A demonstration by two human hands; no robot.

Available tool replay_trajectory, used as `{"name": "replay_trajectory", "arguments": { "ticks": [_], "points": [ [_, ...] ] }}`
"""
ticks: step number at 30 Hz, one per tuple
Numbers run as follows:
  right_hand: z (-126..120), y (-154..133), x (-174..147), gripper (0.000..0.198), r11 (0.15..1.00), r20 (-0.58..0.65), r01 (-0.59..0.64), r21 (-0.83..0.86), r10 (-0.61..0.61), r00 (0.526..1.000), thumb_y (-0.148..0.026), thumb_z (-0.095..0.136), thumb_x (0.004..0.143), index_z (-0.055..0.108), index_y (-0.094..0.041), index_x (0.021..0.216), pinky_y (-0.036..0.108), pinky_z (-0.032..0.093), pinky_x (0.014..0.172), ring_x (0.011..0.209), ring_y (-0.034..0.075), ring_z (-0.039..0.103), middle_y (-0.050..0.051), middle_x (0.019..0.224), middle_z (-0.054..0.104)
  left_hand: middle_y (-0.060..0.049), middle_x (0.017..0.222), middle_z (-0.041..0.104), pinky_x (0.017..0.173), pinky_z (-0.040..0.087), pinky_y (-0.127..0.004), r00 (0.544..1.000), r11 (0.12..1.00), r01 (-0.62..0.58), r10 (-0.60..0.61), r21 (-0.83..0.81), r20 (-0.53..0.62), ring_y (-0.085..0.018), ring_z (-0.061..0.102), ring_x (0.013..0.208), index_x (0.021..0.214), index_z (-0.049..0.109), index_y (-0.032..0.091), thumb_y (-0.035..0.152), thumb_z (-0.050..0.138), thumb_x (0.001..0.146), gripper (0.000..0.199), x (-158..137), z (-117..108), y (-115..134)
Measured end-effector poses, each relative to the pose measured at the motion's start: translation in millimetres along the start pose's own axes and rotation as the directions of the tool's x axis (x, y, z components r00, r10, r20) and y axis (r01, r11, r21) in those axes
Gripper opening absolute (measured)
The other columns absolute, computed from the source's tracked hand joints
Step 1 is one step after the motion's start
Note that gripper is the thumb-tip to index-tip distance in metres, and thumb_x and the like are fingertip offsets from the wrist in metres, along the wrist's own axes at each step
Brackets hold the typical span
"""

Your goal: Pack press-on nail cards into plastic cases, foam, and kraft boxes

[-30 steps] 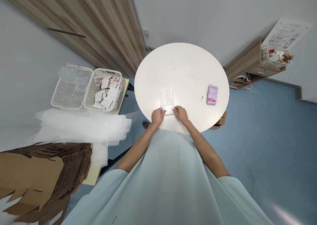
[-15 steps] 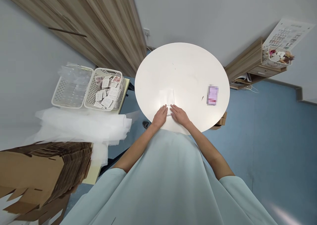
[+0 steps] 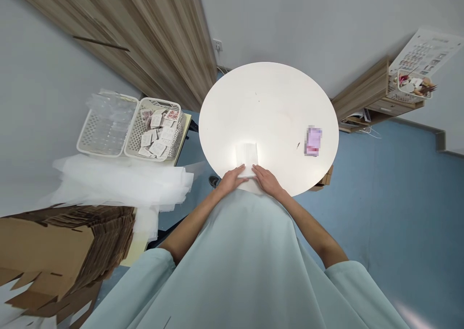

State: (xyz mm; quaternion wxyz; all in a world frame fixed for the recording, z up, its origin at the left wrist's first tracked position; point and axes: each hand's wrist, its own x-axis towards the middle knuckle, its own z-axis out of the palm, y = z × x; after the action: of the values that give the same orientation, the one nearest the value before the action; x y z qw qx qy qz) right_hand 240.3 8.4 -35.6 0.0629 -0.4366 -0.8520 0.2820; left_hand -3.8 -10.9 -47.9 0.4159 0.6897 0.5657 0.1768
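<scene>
A small flat white packet (image 3: 247,154), seemingly of thin foam sheet, lies near the front edge of the white oval table (image 3: 275,97). At its left near corner, my left hand (image 3: 231,179) grips it with the fingers on top and the thumb toward my body. My right hand (image 3: 267,180) holds the opposite near corner in much the same way. What is inside the packet, if anything, is hidden. Further right on the table lies a pinkish-purple item (image 3: 313,141), blurred by pixelation.
To the left, a white basket (image 3: 180,135) holds several small white packets, beside a basket (image 3: 82,138) of clear plastic. White foam sheets (image 3: 123,179) and folded cardboard boxes (image 3: 47,247) are stacked nearer. A wooden cabinet (image 3: 174,34) stands behind; a low shelf (image 3: 366,90) is at right.
Both hands have moved toward my body and slightly apart. The white sheet, earlier with a fold under my fingertips, now forms a neater rectangle closer to me.
</scene>
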Motion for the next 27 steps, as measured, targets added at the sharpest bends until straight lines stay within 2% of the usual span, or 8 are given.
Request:
{"name": "replay_trajectory", "arguments": {
  "ticks": [5, 8, 12, 15, 17, 19, 23, 27],
  "points": [
    [-12, 3, 32, 0.049, 0.978, -0.044, -0.174, 0.116, 0.180, 0.983, -0.041, 0.030, 0.116, 0.052, -0.022, 0.155, 0.044, 0.056, 0.107, 0.130, 0.027, 0.066, 0.011, 0.144, 0.069, -0.010, 0.104, 0.083, 0.087, 0.056, -0.039, 0.972, 0.973, 0.222, -0.226, -0.067, -0.059, -0.030, 0.075, 0.097, 0.113, 0.081, 0.020, 0.056, 0.056, 0.102, 0.046, 23, -18, 10],
    [-17, 8, 51, 0.047, 0.962, -0.050, -0.234, 0.140, 0.243, 0.969, -0.041, 0.035, 0.115, 0.050, -0.022, 0.155, 0.041, 0.059, 0.097, 0.120, 0.028, 0.069, 0.011, 0.138, 0.071, -0.005, 0.072, 0.074, 0.070, 0.046, -0.033, 0.939, 0.946, 0.324, -0.321, 0.007, -0.127, -0.023, 0.066, 0.076, 0.074, 0.073, 0.021, 0.055, 0.056, 0.103, 0.048, 36, -23, 16],
    [-16, 18, 71, 0.044, 0.948, -0.069, -0.292, 0.127, 0.302, 0.951, -0.039, 0.041, 0.113, 0.055, -0.020, 0.150, 0.039, 0.060, 0.090, 0.100, 0.026, 0.071, 0.014, 0.132, 0.067, -0.003, 0.067, 0.066, 0.068, 0.040, -0.032, 0.912, 0.926, 0.377, -0.366, 0.025, -0.183, -0.021, 0.060, 0.071, 0.063, 0.059, 0.022, 0.044, 0.063, 0.099, 0.043, 48, -25, 24],
    [-16, 19, 82, 0.042, 0.931, -0.060, -0.350, 0.102, 0.357, 0.932, -0.034, 0.047, 0.111, 0.057, -0.018, 0.148, 0.040, 0.060, 0.090, 0.097, 0.026, 0.070, 0.015, 0.131, 0.062, -0.006, 0.078, 0.072, 0.074, 0.046, -0.034, 0.894, 0.910, 0.414, -0.405, 0.008, -0.190, -0.024, 0.066, 0.080, 0.073, 0.064, 0.023, 0.038, 0.065, 0.099, 0.030, 54, -25, 26],
    [-17, 17, 86, 0.042, 0.928, -0.078, -0.365, 0.074, 0.370, 0.926, -0.030, 0.051, 0.109, 0.056, -0.018, 0.149, 0.041, 0.061, 0.092, 0.107, 0.028, 0.069, 0.016, 0.135, 0.060, -0.010, 0.100, 0.075, 0.083, 0.052, -0.037, 0.877, 0.897, 0.442, -0.427, 0.019, -0.221, -0.028, 0.070, 0.093, 0.094, 0.069, 0.021, 0.036, 0.068, 0.098, 0.016, 57, -24, 24],
    [-19, 12, 89, 0.043, 0.946, -0.124, -0.323, 0.028, 0.324, 0.938, -0.025, 0.052, 0.108, 0.055, -0.019, 0.151, 0.043, 0.059, 0.100, 0.124, 0.030, 0.064, 0.017, 0.145, 0.057, -0.018, 0.129, 0.069, 0.097, 0.054, -0.043, 0.879, 0.907, 0.416, -0.382, 0.068, -0.284, -0.033, 0.069, 0.114, 0.121, 0.066, 0.017, 0.033, 0.071, 0.096, 0.030, 61, -21, 21],
    [-16, 7, 88, 0.043, 0.988, -0.123, -0.140, -0.056, 0.133, 0.984, -0.017, 0.044, 0.110, 0.059, -0.023, 0.149, 0.049, 0.045, 0.122, 0.152, 0.028, 0.045, 0.012, 0.163, 0.051, -0.023, 0.170, 0.037, 0.128, 0.035, -0.056, 0.961, 0.972, 0.111, -0.053, 0.205, -0.271, -0.036, 0.036, 0.160, 0.159, 0.040, 0.016, 0.023, 0.053, 0.103, 0.058, 69, -10, 12],
    [-5, 9, 73, 0.047, 0.996, -0.068, -0.016, -0.089, 0.010, 0.998, -0.018, 0.038, 0.112, 0.053, -0.015, 0.157, 0.046, 0.037, 0.128, 0.161, 0.026, 0.036, 0.015, 0.168, 0.047, -0.019, 0.173, 0.038, 0.135, 0.025, -0.054, 0.987, 0.957, -0.108, 0.136, 0.269, -0.089, -0.027, 0.025, 0.165, 0.165, 0.034, 0.011, 0.009, 0.026, 0.103, 0.063, 66, 4, 4]
  ]
}}
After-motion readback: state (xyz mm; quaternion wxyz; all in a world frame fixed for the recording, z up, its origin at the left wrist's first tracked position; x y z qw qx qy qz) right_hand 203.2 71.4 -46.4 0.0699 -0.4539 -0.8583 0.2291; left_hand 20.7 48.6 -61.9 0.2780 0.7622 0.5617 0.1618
